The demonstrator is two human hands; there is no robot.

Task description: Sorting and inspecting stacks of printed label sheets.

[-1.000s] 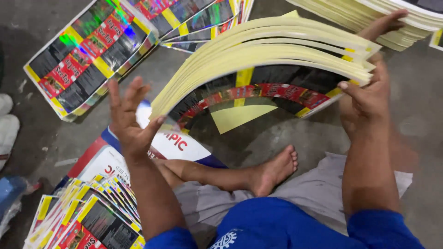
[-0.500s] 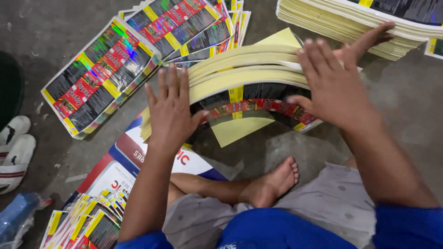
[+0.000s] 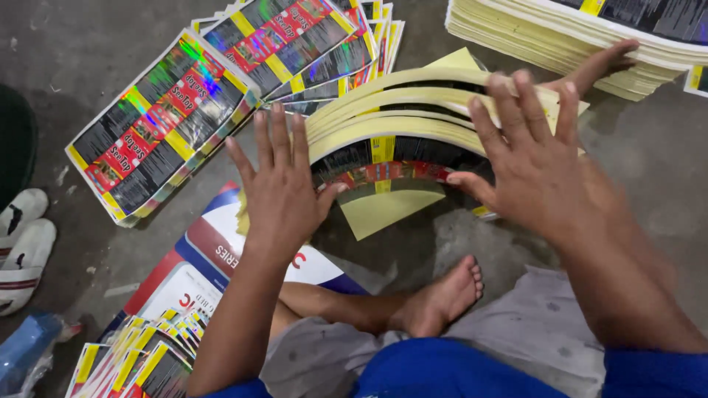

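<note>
grey concrete floor [image 3: 649, 184], dusty, with the person sitting cross-legged on it and one bare foot [image 3: 442, 298] tucked in front. left hand [image 3: 280, 188] lay flat with fingers spread, palm down on the near left end of a curved stack of label sheets [image 3: 391, 121]; nothing clenched in it, the grip was open and only pressing. right hand [image 3: 535, 158] did the same on the right end, fingers splayed over the top edge, thumb down by the printed face, also not closed around anything. the stack sat on the floor between the two hands, straight ahead of the knees, bowed upward in the middle so the yellow backing edges fanned apart; judging by that, pressure from both ends held the arch and kept the sheets aligned. one loose yellow sheet [image 3: 387, 206] lay under the front of it. a flat pile of holographic printed sheets [image 3: 158, 129] sat to the upper left, a second fanned pile [image 3: 317, 44] behind it, and a tall stack [image 3: 560, 37] at top right, well apart from the hands. more sheets [image 3: 133, 365] at lower left beside a blue-and-white printed board [image 3: 214, 250]. white sandals [image 3: 22, 247] at the far left edge.
</note>
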